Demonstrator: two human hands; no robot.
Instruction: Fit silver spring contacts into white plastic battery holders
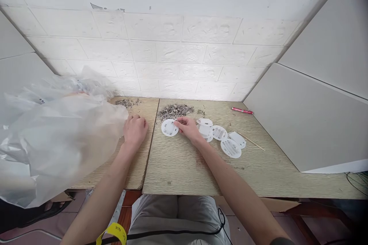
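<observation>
My right hand (188, 128) pinches a white round plastic disc (169, 128) by its right edge, between thumb and fingers. The disc has small slots and dark metal-looking bits on its face. My left hand (135, 129) rests on the left board with its fingers curled under; what they hold, if anything, is hidden. It lies beside a large white plastic bag (66, 138). Behind the held disc is a pile of small metal pieces (175, 111). More white round discs (230, 148) lie overlapping on the table to the right of my right hand.
A smaller scatter of metal pieces (126, 103) lies at the back of the left board. A red pen (242, 110) and a thin wooden stick (253, 141) are on the right. A brick-patterned wall (192, 53) closes off the back, and a grey panel (310, 122) the right side.
</observation>
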